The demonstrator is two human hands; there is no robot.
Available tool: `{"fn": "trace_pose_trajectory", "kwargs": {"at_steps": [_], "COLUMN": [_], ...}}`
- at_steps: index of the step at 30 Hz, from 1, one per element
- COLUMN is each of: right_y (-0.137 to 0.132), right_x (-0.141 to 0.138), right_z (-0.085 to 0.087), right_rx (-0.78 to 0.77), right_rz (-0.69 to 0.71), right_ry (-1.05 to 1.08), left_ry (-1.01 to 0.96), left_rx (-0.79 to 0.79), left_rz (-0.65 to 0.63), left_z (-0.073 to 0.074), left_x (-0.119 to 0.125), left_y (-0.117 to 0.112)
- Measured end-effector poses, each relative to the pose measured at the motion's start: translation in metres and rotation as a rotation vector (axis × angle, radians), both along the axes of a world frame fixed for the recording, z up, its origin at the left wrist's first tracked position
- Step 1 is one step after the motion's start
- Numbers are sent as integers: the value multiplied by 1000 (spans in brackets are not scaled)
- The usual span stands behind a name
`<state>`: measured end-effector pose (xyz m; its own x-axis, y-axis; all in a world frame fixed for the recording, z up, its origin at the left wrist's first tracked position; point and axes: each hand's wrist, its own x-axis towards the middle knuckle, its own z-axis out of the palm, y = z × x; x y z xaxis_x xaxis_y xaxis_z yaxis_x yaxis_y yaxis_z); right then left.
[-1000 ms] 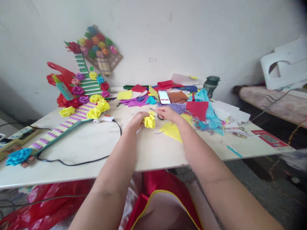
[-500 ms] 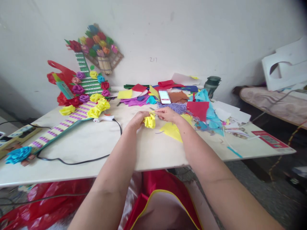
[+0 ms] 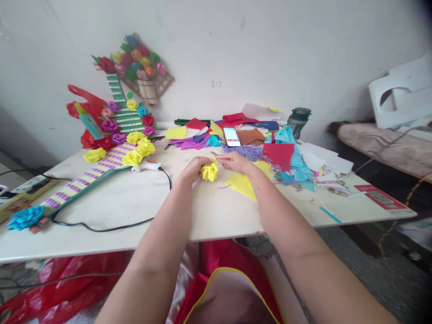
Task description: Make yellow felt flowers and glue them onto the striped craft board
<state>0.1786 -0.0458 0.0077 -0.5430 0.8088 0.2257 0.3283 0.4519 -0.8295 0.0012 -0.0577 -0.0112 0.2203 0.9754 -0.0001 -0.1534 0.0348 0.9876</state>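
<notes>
My left hand (image 3: 196,168) is closed around a ruffled yellow paper flower (image 3: 209,172), whose bloom faces me and down over the table. The closed fingers of my right hand (image 3: 233,161) pinch at the flower's narrow upper end, and the exact spot is partly covered by the fingertips. A flat yellow crepe-paper sheet (image 3: 243,185) lies under and beside my right wrist. Just behind my hands rests a tangle of purple string (image 3: 248,152).
A phone (image 3: 232,137) stands among stacked coloured papers (image 3: 192,140). On the left are a flower-covered guitar-shaped craft (image 3: 97,173), a white glue gun (image 3: 146,167) and its black cord (image 3: 101,230). A dark bottle (image 3: 299,121) and paper scraps (image 3: 327,158) are on the right.
The yellow flower has turned and shifted slightly left in my left hand. My right fingers have moved a little left along its upper end.
</notes>
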Motion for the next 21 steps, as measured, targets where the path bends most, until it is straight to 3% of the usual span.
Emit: {"fn": "trace_pose_trajectory", "kwargs": {"at_steps": [11, 21], "right_y": [8, 9], "right_x": [-2, 0], "right_z": [-8, -9], "right_rx": [341, 428], "right_rz": [-28, -61], "right_ry": [-109, -237], "left_ry": [-7, 15], "left_rx": [-15, -5], "left_rz": [31, 77], "left_z": [0, 2], "left_x": [0, 1], "left_y": [1, -1]}}
